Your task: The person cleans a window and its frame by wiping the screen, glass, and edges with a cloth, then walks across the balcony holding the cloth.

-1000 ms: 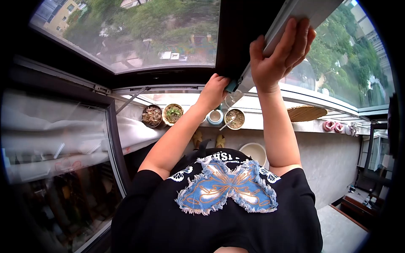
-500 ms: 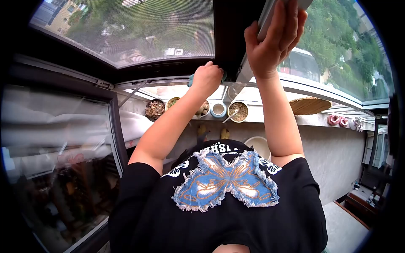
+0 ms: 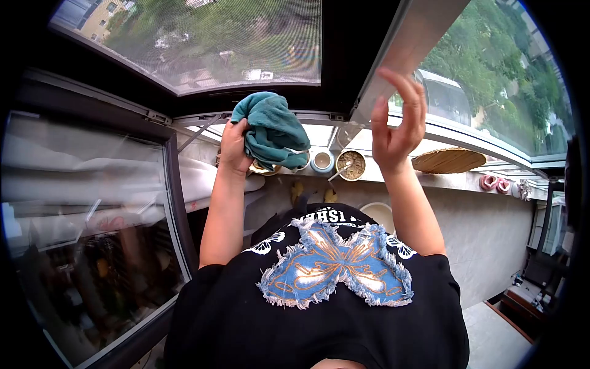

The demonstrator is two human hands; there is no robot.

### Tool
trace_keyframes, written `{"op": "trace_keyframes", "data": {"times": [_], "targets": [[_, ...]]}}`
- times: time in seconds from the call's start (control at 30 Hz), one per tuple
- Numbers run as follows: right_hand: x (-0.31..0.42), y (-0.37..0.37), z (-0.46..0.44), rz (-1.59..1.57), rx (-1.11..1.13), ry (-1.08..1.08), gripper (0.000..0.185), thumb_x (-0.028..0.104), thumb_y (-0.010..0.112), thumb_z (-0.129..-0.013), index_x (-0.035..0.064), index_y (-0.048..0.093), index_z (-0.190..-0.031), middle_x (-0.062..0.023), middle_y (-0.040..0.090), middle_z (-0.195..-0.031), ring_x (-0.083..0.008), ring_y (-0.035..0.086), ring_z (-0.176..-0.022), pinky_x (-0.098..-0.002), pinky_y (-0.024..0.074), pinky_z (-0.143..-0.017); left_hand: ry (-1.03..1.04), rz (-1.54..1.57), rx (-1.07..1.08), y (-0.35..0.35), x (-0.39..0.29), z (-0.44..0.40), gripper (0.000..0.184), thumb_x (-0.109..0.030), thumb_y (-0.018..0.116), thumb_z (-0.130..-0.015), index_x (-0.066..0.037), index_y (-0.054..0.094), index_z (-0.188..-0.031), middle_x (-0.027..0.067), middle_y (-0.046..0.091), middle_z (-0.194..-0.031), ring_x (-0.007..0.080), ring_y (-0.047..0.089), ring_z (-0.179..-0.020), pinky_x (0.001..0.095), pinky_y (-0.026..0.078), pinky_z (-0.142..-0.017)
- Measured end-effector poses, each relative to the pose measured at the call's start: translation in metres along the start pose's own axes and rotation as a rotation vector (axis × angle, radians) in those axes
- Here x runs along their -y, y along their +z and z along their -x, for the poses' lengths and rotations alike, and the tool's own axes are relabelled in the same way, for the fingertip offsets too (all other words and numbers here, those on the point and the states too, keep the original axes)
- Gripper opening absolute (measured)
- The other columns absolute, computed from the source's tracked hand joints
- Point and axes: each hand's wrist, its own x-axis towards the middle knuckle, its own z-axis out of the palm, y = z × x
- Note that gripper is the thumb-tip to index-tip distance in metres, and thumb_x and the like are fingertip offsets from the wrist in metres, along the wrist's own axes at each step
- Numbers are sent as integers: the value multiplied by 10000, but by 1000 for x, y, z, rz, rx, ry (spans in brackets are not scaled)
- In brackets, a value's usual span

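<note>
A crumpled teal cloth [image 3: 270, 130] is gripped in my left hand [image 3: 234, 147], held up in front of the dark window frame [image 3: 246, 92]. My fingers close around its left side, and part of the cloth hangs over the pots behind it. My right hand [image 3: 401, 126] is raised beside the pale window post [image 3: 409, 46], fingers apart and slightly curled, holding nothing. Whether its fingertips touch the post I cannot tell.
Along the sill stand a blue-rimmed pot [image 3: 321, 161], a bowl with a spoon [image 3: 351, 165], a flat woven tray [image 3: 450, 160] and pink shoe-like ornaments [image 3: 488, 182]. An opened window sash [image 3: 175, 209] is at left. A pale bucket [image 3: 378, 215] stands below.
My left hand has drawn back from the frame's lower edge, bringing the teal cloth into full view. My right hand has come down from the post, its fingers loosening.
</note>
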Motion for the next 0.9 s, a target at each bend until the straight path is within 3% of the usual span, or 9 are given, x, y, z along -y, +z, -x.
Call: {"op": "trace_keyframes", "data": {"times": [0.1, 0.2, 0.33, 0.4, 0.47, 0.5, 0.53, 0.63, 0.9], "targets": [[23, 10, 41, -406, 364, 562, 381, 90, 660, -946, 45, 617, -1321, -126, 688, -1208, -258, 653, -1129, -384, 496, -994, 66, 151, 163, 12, 9, 13, 356, -82, 506, -1036, 67, 547, -1356, 219, 665, -1303, 328, 686, -1176, 457, 582, -1016], [29, 18, 63, -960, 679, 987, 932, 435, 756, -928, 125, 229, -1631, -184, 460, -1524, -300, 497, -1380, -413, 361, -1181, 67, 168, 166, 30, 9, 23, 332, -56, 505, -1028, 46, 579, -1336, 186, 683, -1279, 289, 696, -1152, 418, 579, -1014], [44, 19, 60, -885, 766, 870, 1100, 472, 806, -874, 146, 111, -1661, -192, 390, -1579, -316, 404, -1453, -447, 316, -1206, 61, -71, 10, 47, 14, 32, 321, 17, 475, -987, 38, 641, -1261, 143, 708, -1212, 236, 699, -1118, 379, 573, -994], [41, 24, 68, -862, 713, 883, 1086, 479, 827, -852, 134, 177, -1651, -192, 420, -1560, -297, 437, -1431, -422, 343, -1191, 29, -124, -5, 58, 12, 37, 314, 7, 478, -990, 49, 640, -1256, 153, 706, -1221, 248, 697, -1127, 383, 566, -1001], [39, 24, 69, -847, 732, 1088, 961, 432, 831, -864, 115, 314, -1609, -181, 531, -1471, -240, 526, -1341, -376, 410, -1138, -5, -96, 31, 56, 11, 40, 312, 2, 476, -993, 58, 638, -1254, 163, 703, -1232, 255, 696, -1132, 385, 561, -1008], [41, 23, 70, -842, 666, 1119, 696, 309, 807, -907, 75, 509, -1492, -130, 676, -1290, -172, 622, -1180, -331, 482, -1048, -39, -66, 65, 54, 9, 40, 311, -4, 473, -995, 67, 635, -1251, 172, 699, -1244, 262, 695, -1137, 388, 557, -1015], [37, 22, 72, -841, 663, 1117, 696, 309, 807, -907, 75, 509, -1492, -130, 676, -1290, -172, 622, -1180, -331, 482, -1048, -39, -67, 68, 54, 5, 40, 311, -4, 473, -995, 67, 635, -1251, 172, 699, -1244, 262, 695, -1137, 388, 557, -1015], [23, 18, 74, -726, 681, 990, 426, 12, 701, -938, 6, 627, -1357, -82, 732, -1158, -146, 660, -1079, -304, 515, -990, 43, -115, 95, 78, -20, 40, 330, -6, 442, -995, 85, 632, -1249, 233, 666, -1309, 298, 653, -1223, 410, 500, -1096], [13, 10, 58, -526, 767, 931, 432, -36, 600, -887, 36, 629, -1311, -104, 733, -1138, -197, 691, -1081, -315, 517, -950, 151, -325, 29, 80, -42, 34, 293, -67, 461, -1065, 35, 649, -1265, 198, 694, -1258, 254, 679, -1160, 373, 537, -1024]]}}
